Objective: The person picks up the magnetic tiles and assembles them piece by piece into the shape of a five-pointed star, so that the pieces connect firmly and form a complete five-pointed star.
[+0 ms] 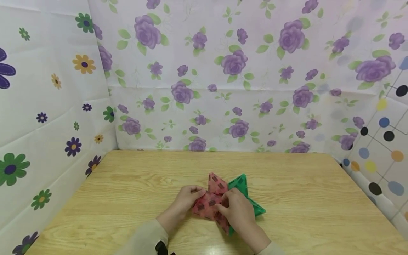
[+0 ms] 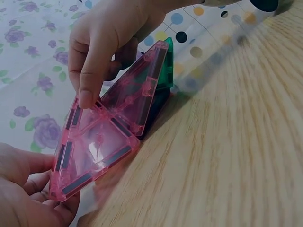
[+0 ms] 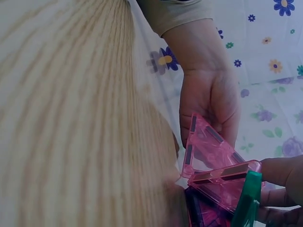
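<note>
Pink, see-through magnetic tiles and green ones stand joined in a pointed, star-like shape on the table. My left hand pinches the outer corner of a triangular pink tile at the shape's left side. Over the middle, my right hand pinches the top of the pink tiles between thumb and fingers. In the right wrist view a green tile stands against a pink tile, with a dark purple tile low beside them. The right hand hides part of the shape's centre.
The wooden table carries the tiles near its front. A purple-flowered cloth hangs along its back edge. Cloths with flowers and with coloured dots hang at the left and right sides.
</note>
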`<state>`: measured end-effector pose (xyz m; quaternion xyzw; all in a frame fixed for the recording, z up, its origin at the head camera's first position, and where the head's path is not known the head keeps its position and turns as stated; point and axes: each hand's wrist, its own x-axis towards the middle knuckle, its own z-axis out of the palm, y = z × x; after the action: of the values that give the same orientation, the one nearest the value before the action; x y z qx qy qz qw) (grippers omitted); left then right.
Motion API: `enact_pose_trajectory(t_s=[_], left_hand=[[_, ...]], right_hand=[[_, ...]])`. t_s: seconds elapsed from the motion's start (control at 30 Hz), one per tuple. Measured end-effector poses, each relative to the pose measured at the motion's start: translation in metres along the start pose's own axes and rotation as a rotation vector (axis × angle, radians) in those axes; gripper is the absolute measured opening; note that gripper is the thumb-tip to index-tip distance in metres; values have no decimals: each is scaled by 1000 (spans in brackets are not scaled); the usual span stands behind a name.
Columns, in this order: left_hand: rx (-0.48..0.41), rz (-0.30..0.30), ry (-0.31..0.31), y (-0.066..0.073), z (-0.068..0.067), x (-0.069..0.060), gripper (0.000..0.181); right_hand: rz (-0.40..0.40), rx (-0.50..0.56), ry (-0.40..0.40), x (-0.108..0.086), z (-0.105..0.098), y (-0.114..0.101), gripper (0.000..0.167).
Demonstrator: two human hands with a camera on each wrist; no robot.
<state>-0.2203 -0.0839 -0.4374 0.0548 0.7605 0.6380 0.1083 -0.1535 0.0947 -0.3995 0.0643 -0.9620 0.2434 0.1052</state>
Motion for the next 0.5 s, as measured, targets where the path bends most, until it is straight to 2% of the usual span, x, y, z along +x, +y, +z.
enact_pose_trajectory(t_s=[0.37, 0.5], left_hand=[[37, 16, 79, 3, 11, -2, 20], [88, 26, 96, 3, 14, -1, 16]], right_hand=[[-13, -17, 60, 4, 5, 7, 23], [-19, -21, 70, 7, 5, 9, 24]])
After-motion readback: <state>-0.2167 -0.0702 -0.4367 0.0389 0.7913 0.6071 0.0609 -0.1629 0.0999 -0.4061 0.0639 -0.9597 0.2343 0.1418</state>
